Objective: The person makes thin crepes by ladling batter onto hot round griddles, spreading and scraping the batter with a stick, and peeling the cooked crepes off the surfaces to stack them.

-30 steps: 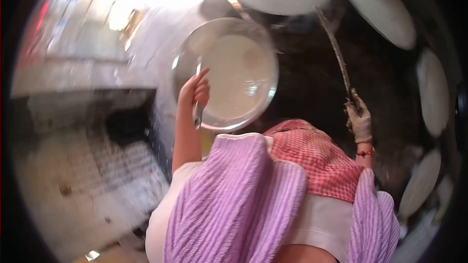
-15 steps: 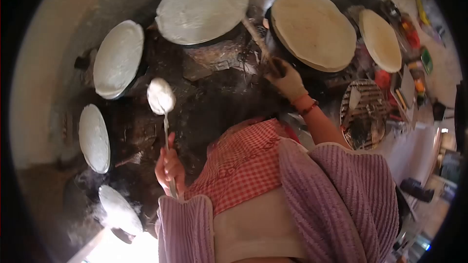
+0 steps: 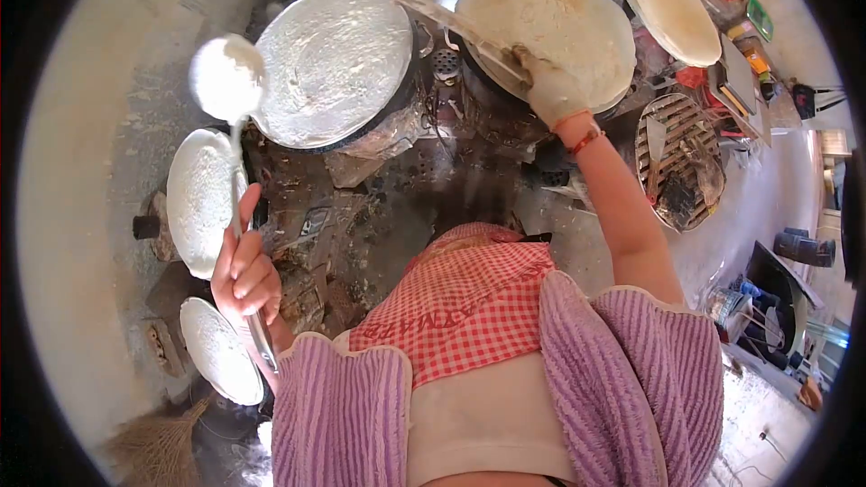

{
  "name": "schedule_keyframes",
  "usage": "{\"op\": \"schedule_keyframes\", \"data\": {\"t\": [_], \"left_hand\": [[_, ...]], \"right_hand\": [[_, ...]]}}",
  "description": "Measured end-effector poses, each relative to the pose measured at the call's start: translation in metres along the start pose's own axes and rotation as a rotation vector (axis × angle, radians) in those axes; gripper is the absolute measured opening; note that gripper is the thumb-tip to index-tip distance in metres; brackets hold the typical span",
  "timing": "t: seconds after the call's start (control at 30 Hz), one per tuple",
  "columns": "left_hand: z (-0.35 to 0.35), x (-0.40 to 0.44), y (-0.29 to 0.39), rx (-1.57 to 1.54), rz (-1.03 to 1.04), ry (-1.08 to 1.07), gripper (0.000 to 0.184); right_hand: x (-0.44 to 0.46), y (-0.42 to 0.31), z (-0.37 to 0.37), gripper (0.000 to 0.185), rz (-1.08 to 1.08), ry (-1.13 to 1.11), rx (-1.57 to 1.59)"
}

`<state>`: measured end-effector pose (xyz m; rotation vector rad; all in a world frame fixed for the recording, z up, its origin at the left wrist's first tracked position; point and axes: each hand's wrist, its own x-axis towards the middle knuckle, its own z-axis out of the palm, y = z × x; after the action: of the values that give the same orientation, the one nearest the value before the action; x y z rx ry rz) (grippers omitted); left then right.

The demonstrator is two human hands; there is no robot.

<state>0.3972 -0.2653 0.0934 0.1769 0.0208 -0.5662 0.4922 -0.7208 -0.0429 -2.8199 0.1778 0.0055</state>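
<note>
1. Ladle point(image 3: 227, 81): in left hand point(image 3: 246, 281). Long axis near upright in view, bowl end away from the body, leaning slightly left. Glare washes out the bowl's contents.
2. Left fingers clamped around the handle, one finger stretched alongside. Bowl lies beyond the fingers; handle end emerges below. Grip hides mid-handle.
3. Stick point(image 3: 451, 18): diagonal, free end pointing forward-left from gloved right hand point(image 3: 552, 95). Fingers appear closed on it, though fingertips and near end are hard to make out.
4. Bowl overlaps edge of large white round point(image 3: 334, 68); contact cannot be told.
5. Stick crosses edge of tan round point(image 3: 546, 13).
6. Broom point(image 3: 158, 451): lower left, cut off by dark border.
</note>
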Motion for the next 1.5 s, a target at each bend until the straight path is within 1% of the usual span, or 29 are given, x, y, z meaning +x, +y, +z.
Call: {"op": "schedule_keyframes", "data": {"t": [0.1, 0.13, 0.2, 0.27, 0.3, 0.37, 0.4, 0.43, 0.47, 0.53, 0.6, 0.67, 0.7, 0.8, 0.83, 0.87, 0.93, 1.0, 1.07, 1.13, 1.17, 1.27, 1.37, 1.4, 1.43, 1.5], "left_hand": [[-0.008, 0.016, 0.018, -0.184, -0.058, 0.24, 0.051], [-0.011, 0.021, 0.022, -0.245, -0.078, 0.316, 0.05], [-0.022, 0.022, 0.025, -0.322, -0.077, 0.296, 0.049], [-0.022, 0.025, 0.021, -0.428, -0.064, 0.245, 0.05], [-0.016, 0.029, 0.015, -0.451, -0.012, 0.237, 0.05], [-0.009, 0.044, -0.004, -0.342, 0.076, 0.15, 0.049], [-0.008, 0.053, -0.015, -0.288, 0.12, 0.1, 0.049], [-0.014, 0.065, -0.027, -0.077, 0.143, 0.081, 0.049], [-0.016, 0.079, -0.039, 0.329, 0.135, 0.097, 0.05], [-0.018, 0.11, -0.059, 0.428, 0.022, 0.071, 0.051], [-0.004, 0.143, -0.08, -0.036, -0.213, 0.078, 0.049], [0.012, 0.176, -0.112, -0.278, -0.286, 0.171, 0.048], [0.015, 0.191, -0.129, -0.332, -0.323, 0.175, 0.048], [0.013, 0.227, -0.167, -0.399, -0.368, 0.197, 0.049], [0.018, 0.237, -0.179, -0.391, -0.371, 0.213, 0.049], [0.026, 0.247, -0.19, -0.38, -0.372, 0.228, 0.049], [0.043, 0.265, -0.206, -0.335, -0.377, 0.25, 0.05], [0.058, 0.28, -0.22, -0.266, -0.388, 0.255, 0.05], [0.077, 0.295, -0.233, -0.186, -0.394, 0.285, 0.051], [0.091, 0.306, -0.242, -0.137, -0.403, 0.292, 0.051], [0.099, 0.313, -0.248, -0.111, -0.413, 0.288, 0.05], [0.108, 0.334, -0.258, 0.084, -0.475, 0.294, 0.05], [0.103, 0.36, -0.281, 0.382, -0.483, 0.376, 0.055], [0.09, 0.371, -0.286, 0.332, -0.559, 0.33, 0.052], [0.071, 0.383, -0.29, 0.28, -0.627, 0.291, 0.049], [0.037, 0.401, -0.308, 0.332, -0.644, 0.289, 0.047]], "right_hand": [[0.022, 0.023, 0.002, 0.045, -0.076, 0.105, 0.041], [0.025, 0.02, -0.016, 0.048, -0.151, 0.176, -0.016], [0.035, 0.016, -0.069, 0.058, -0.289, 0.322, -0.124], [0.048, 0.016, -0.117, 0.047, -0.21, 0.22, 0.203], [0.072, 0.036, -0.13, 0.047, -0.139, 0.257, 0.135], [0.091, 0.049, -0.182, 0.053, 0.037, 0.23, 0.18], [0.092, 0.043, -0.219, 0.059, 0.14, 0.173, 0.296], [0.1, 0.063, -0.239, 0.058, 0.137, 0.221, 0.345], [0.116, 0.094, -0.26, 0.057, 0.134, 0.267, 0.391], [0.132, 0.155, -0.3, 0.052, 0.151, 0.361, 0.528], [0.132, 0.208, -0.327, 0.053, 0.238, 0.52, 0.688], [0.128, 0.287, -0.348, 0.048, 0.38, 0.58, 0.89], [0.126, 0.33, -0.353, 0.046, 0.442, 0.606, 0.999], [0.115, 0.466, -0.319, 0.037, 0.435, 0.735, 1.38], [0.119, 0.519, -0.302, 0.03, 0.489, 0.563, 1.446], [0.121, 0.553, -0.265, 0.023, 0.425, 0.626, 1.5], [0.121, 0.622, -0.185, 0.021, 0.522, 0.652, 1.556], [0.114, 0.62, -0.14, 0.027, 0.759, 0.83, 1.625], [0.107, 0.572, -0.11, 0.032, 0.902, 1.083, 1.683], [0.106, 0.572, -0.077, 0.041, 1.032, 1.141, 1.676], [0.107, 0.58, -0.066, 0.05, 0.999, 1.118, 1.589], [0.112, 0.587, -0.054, 0.045, 0.834, 1.22, 1.264], [0.102, 0.6, -0.059, 0.042, 0.796, 1.077, 0.974], [0.095, 0.595, -0.067, 0.044, 0.788, 1.036, 0.877], [0.075, 0.561, -0.097, 0.048, 0.786, 0.992, 0.785], [0.041, 0.524, -0.104, 0.05, 0.728, 0.93, 0.589]]}}
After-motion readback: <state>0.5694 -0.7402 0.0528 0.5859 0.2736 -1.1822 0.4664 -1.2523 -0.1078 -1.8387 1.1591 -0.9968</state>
